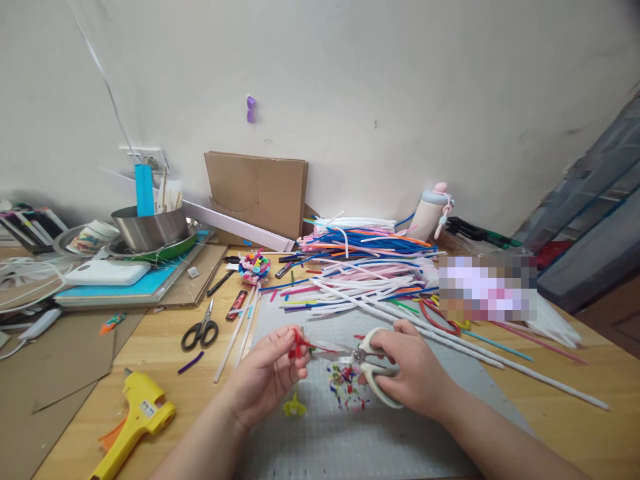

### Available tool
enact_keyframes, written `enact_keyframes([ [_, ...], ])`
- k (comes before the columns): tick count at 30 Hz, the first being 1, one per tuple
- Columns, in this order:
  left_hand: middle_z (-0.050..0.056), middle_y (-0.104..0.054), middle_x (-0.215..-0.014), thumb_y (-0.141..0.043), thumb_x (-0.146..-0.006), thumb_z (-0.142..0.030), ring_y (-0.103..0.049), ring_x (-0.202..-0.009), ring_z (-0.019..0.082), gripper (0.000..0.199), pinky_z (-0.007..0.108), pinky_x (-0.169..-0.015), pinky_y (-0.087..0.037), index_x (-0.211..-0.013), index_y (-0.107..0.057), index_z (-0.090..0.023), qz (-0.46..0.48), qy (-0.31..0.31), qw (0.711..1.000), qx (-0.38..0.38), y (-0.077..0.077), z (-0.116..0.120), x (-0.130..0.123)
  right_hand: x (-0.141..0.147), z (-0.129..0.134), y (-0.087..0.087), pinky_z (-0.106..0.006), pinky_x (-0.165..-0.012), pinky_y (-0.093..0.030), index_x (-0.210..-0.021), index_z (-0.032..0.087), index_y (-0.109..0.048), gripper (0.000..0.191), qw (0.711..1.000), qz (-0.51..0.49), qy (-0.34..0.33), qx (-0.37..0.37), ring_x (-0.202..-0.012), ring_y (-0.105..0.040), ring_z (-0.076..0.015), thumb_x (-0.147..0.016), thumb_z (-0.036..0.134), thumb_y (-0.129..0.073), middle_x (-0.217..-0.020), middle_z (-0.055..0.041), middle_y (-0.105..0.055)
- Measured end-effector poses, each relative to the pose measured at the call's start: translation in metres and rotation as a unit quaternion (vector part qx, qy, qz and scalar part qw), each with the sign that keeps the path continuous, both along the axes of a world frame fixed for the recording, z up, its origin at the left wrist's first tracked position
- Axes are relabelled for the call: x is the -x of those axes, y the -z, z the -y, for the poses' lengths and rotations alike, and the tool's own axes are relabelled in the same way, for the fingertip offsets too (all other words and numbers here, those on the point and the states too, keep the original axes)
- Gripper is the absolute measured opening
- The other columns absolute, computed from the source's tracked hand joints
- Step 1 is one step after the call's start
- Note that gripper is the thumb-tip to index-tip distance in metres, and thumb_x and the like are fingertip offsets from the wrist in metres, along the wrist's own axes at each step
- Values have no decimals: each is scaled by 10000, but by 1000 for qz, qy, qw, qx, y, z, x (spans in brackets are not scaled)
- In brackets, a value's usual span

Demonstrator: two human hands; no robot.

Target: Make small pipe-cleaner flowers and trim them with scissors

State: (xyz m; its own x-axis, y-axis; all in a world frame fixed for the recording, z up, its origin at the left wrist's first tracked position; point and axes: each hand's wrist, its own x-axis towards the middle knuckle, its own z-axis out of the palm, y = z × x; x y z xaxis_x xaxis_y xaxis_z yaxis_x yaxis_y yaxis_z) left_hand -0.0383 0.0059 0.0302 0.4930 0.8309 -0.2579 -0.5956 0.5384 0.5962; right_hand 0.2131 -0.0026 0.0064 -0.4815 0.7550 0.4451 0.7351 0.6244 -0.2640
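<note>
Between thumb and fingers, my left hand [270, 373] pinches a red pipe cleaner piece [299, 343] above the grey mat [320, 440]. My right hand [413, 370] grips the white-handled scissors [359, 357] by their loops. The scissor blades are apart and point left, with a red strand at the blades. Below the scissors lies a scatter of small coloured clippings [347, 387]. A yellow pipe cleaner shape [295, 404] rests on the mat just under my left hand.
Bundles of pipe cleaners [370, 267] lie at the mat's back. Left are black scissors [200, 330] and a yellow glue gun [143, 413]. A steel bowl [150, 230], cardboard [257, 193] and a bottle [430, 213] stand near the wall. Long white stems [525, 373] stretch right.
</note>
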Motion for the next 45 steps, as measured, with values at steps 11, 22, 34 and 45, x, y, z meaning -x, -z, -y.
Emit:
enact_keyframes([
  [11,23,-542,-665,-635,-766,-161,-538,-554,61,65,153,-531,-509,-783,-601,-107,19,0,1000,19,1,-1,-1,0,1,4,-294,-670,-252,-736,196,-457,94,999,8,14,-36,-583,-432,-119,-699,188,-543,-679,26,-569],
  [22,24,-532,-687,-601,-789,-150,-538,-570,63,50,164,-546,-526,-808,-603,-104,44,-7,998,44,4,-2,0,-1,1,5,-287,-623,-245,-704,199,-440,151,1000,7,11,-26,-548,-393,-112,-691,166,-587,-639,43,-551],
  [34,11,-489,-685,-593,-796,-171,-488,-559,61,69,160,-514,-467,-802,-596,-103,35,-30,998,38,2,-3,-1,-5,0,4,-268,-584,-331,-721,210,-477,228,991,-69,100,60,-652,-442,-160,-728,353,-654,-649,11,-530],
  [45,29,-527,-715,-535,-838,-164,-523,-577,63,68,150,-529,-496,-859,-582,-119,27,-59,996,61,1,-2,0,0,0,1,-297,-643,-287,-752,198,-471,204,1000,-7,15,26,-600,-422,-130,-676,243,-654,-651,36,-516],
])
